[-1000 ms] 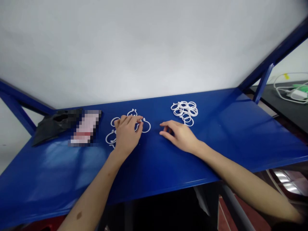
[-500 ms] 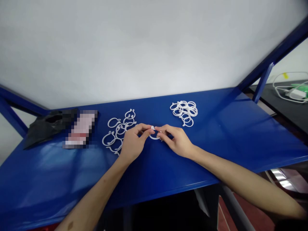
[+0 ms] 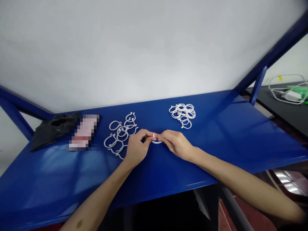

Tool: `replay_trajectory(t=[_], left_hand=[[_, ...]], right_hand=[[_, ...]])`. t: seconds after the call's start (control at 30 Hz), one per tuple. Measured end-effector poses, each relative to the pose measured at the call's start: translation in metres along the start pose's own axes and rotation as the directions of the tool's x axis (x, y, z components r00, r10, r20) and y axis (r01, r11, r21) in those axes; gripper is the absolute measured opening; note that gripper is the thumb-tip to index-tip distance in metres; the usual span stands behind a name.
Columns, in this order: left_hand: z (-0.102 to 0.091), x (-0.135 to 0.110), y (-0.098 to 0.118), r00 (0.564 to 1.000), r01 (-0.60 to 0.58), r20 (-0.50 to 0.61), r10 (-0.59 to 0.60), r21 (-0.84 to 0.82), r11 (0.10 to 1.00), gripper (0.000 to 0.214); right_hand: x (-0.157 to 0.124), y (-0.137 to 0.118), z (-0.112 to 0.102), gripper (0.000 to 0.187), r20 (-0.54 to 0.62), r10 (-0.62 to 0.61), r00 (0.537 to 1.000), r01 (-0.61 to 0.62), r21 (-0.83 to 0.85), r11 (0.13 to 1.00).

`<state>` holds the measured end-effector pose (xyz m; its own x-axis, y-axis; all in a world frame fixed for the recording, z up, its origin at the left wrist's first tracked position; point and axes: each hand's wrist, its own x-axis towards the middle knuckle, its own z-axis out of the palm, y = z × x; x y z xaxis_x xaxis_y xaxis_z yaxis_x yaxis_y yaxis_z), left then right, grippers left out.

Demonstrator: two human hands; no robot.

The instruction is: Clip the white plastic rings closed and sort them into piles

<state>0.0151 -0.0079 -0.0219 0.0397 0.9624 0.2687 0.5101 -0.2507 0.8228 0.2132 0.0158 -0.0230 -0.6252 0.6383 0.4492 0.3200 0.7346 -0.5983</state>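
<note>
A white plastic ring (image 3: pixel 157 140) is pinched between both hands just above the blue shelf (image 3: pixel 228 134). My left hand (image 3: pixel 137 147) grips its left side with thumb and fingers closed. My right hand (image 3: pixel 177 143) pinches its right side the same way. Left of my left hand lies a loose group of open white rings (image 3: pixel 120 134) spread on the shelf. Farther back and right sits a tight pile of closed white rings (image 3: pixel 183 113), apart from both hands.
A black bag (image 3: pixel 51 128) and a blurred pink-and-white packet (image 3: pixel 83 132) lie at the shelf's left end. Blue frame struts rise at both ends. A dark table with white cables (image 3: pixel 287 91) stands to the right beyond the shelf. A white wall backs the shelf.
My left hand lifted one ring from the loose group and brought it to the middle. My right hand came over and pinched its other side; both now hold it close together.
</note>
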Motion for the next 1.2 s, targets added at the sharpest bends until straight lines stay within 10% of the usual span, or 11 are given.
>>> replay_trajectory(t=[0.13,0.3,0.6,1.0,1.2], left_hand=[[-0.002,0.008,0.001,0.992,-0.121,0.043,0.118,0.075,0.99,0.012],[-0.016,0.021,-0.01,0.963,-0.212,-0.031,0.269,0.526,0.823,0.029],[-0.036,0.02,-0.02,0.995,-0.104,0.086,0.058,0.843,0.528,0.033],[-0.031,0.02,-0.018,0.996,-0.087,0.061,0.065,0.804,0.588,0.031],[-0.027,0.021,-0.007,0.985,-0.05,-0.1,0.141,0.617,0.786,0.032]], right_hand=[[0.007,0.003,-0.006,0.028,-0.035,0.018,0.999,-0.023,-0.147,0.989],[0.016,0.013,-0.036,0.022,-0.211,0.284,0.935,-0.353,-0.486,0.8],[0.007,0.042,-0.069,0.018,-0.273,0.325,0.905,-0.421,-0.671,0.61],[0.009,0.036,-0.065,0.023,-0.357,0.198,0.913,-0.396,-0.657,0.641],[0.013,0.016,-0.043,0.023,-0.234,0.066,0.97,-0.184,-0.528,0.829]])
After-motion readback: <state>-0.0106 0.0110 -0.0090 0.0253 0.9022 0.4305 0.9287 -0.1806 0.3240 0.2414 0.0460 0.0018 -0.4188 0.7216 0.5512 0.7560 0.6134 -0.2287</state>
